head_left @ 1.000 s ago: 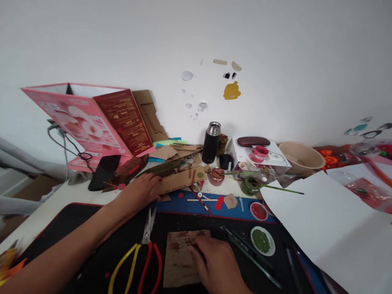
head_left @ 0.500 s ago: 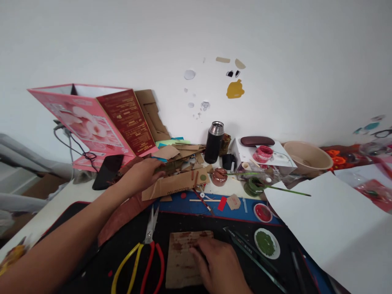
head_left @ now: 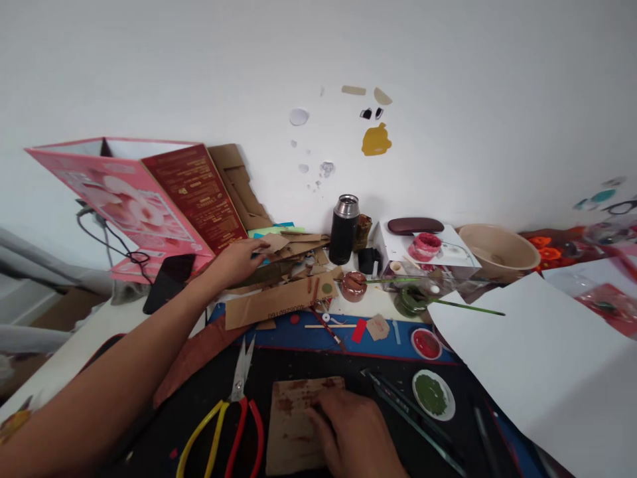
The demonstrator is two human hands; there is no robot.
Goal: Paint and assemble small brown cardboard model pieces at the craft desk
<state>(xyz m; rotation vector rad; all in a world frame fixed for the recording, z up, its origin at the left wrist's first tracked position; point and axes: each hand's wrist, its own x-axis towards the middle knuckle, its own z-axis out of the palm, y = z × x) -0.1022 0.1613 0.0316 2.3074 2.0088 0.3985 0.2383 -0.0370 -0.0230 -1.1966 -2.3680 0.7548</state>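
My left hand (head_left: 237,261) reaches over the heap of cardboard scraps at the back left. Its fingers are stretched forward, and their tips meet a small tan cardboard scrap (head_left: 275,242); no object shows in its grasp. My right hand (head_left: 355,425) rests on a square of brown cardboard (head_left: 293,425) with dark reddish-brown stains. The fingers of that hand are bent and drawn together, and whatever may lie beneath them is hidden. Left of the square lie scissors (head_left: 239,388) with one yellow and one red handle, blades pointing away from me.
A long cardboard strip (head_left: 279,299) lies below my left hand. Behind stand a pink box (head_left: 119,199), a black flask (head_left: 343,232) and paint jars (head_left: 353,287). To the right are a green paint lid (head_left: 432,395), a red one (head_left: 426,344), dark pens (head_left: 413,418) and white paper (head_left: 542,358).
My left hand has moved forward, its fingertips now at the small cardboard scrap. The view has shifted slightly. My right hand stays on the cardboard square.
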